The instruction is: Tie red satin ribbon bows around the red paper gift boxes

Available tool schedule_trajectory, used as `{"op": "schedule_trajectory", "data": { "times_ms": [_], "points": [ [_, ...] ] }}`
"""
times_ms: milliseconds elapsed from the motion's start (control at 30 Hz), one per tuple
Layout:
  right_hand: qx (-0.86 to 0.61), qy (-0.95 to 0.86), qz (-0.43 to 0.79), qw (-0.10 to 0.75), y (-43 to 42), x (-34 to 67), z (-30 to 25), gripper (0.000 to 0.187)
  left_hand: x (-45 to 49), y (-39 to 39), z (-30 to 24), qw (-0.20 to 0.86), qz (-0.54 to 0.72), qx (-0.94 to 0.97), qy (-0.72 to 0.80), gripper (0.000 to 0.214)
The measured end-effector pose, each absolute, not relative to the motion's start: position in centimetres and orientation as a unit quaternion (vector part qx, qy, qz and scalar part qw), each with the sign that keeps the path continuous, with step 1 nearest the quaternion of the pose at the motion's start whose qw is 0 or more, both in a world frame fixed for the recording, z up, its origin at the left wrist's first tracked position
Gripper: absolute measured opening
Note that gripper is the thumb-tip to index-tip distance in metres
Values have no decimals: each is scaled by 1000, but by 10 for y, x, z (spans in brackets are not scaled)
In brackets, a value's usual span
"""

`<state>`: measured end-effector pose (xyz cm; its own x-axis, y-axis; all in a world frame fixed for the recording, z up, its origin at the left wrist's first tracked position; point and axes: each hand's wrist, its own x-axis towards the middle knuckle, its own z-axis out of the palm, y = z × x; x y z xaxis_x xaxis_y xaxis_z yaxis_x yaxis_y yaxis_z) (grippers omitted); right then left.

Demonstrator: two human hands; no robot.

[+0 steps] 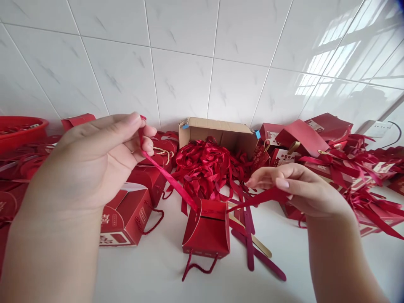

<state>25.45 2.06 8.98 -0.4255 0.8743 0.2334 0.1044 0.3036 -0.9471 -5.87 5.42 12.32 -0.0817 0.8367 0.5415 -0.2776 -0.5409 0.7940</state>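
Observation:
A small red gift box [206, 231] stands on the white surface in the middle, with a red cord handle hanging at its front. A red ribbon [170, 180] runs through its top. My left hand [94, 162] is raised at the left and pinches one end of that ribbon between thumb and fingers. My right hand [299, 187] pinches the other end at the right, lower down. The ribbon is pulled taut on both sides of the box.
A brown cardboard box [221, 131] full of loose red ribbons stands against the tiled wall. Several red gift boxes [129, 216] lie left and right. A red basin [19, 128] sits far left. Ribbon strips [252, 248] lie beside the middle box.

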Motion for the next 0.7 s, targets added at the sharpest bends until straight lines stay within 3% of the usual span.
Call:
{"op": "schedule_trajectory", "data": {
  "times_ms": [167, 267, 400, 567, 700],
  "points": [
    [-258, -591, 599, 475, 30, 236, 78, 25, -54, 50, 123, 416, 664, 555, 280, 14],
    [-201, -572, 623, 493, 35, 228, 71, 30, -53, 49, 123, 403, 646, 569, 310, 18],
    [-197, -585, 576, 537, 35, 221, 68, 32, -58, 51, 122, 385, 637, 595, 303, 21],
    [-261, -553, 503, 611, 31, 210, 69, 18, -65, 51, 120, 344, 653, 628, 247, 30],
    [-258, -559, 475, 629, 30, 206, 70, 30, -63, 47, 121, 327, 666, 627, 237, 36]
  ]
}}
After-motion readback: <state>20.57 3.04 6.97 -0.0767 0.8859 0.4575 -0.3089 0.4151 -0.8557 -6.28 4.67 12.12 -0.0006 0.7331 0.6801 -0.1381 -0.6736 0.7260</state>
